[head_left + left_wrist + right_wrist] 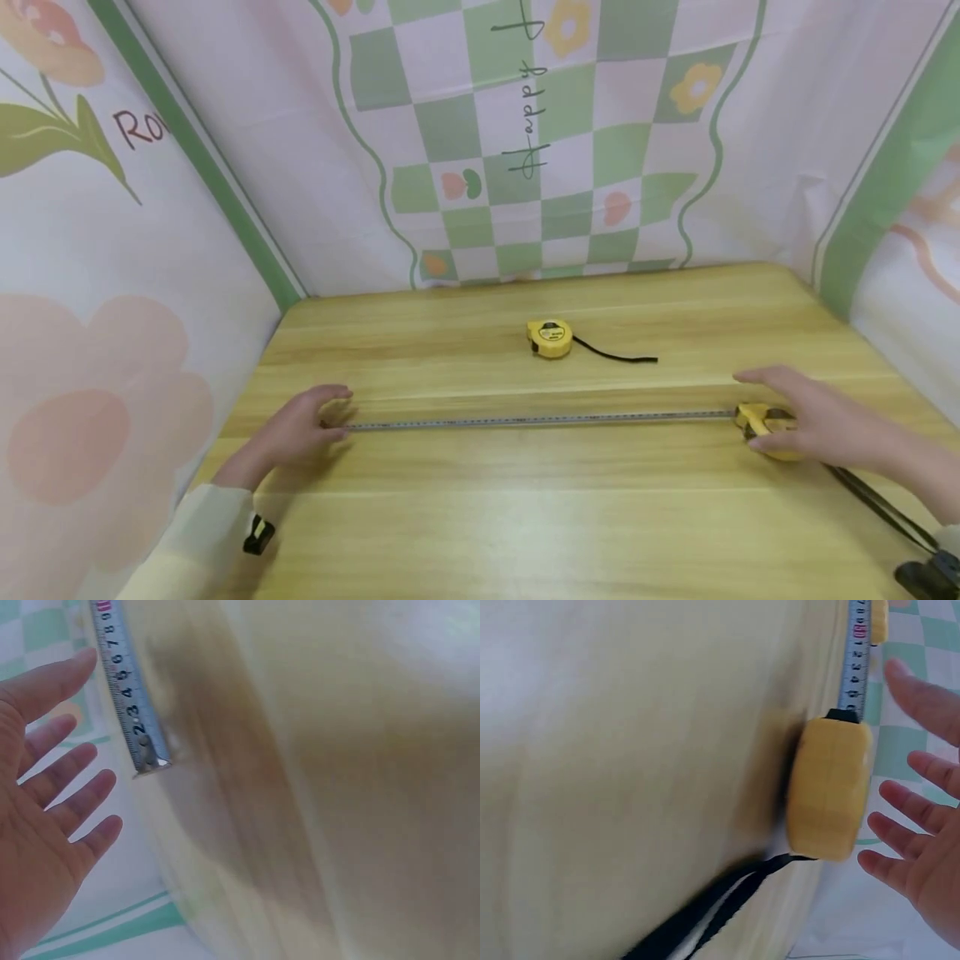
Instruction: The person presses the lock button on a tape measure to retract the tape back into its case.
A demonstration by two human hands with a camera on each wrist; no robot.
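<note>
A yellow tape measure (752,412) stands at the right of the table, its blade (525,420) drawn out in a long straight line to the left. Beside the blade's metal hook (152,765) hovers my left hand (295,431), fingers spread; in the left wrist view a gap separates them from the blade. My right hand (828,421) is held around the case with loosely spread fingers, and the right wrist view shows them apart from its yellow side (829,791). A black strap (739,892) trails from the case.
Farther back on the wooden table (420,533) lies a second yellow tape measure (551,339), its black strap (618,358) stretched to the right. Patterned cloth (510,150) hangs behind the table and along both sides.
</note>
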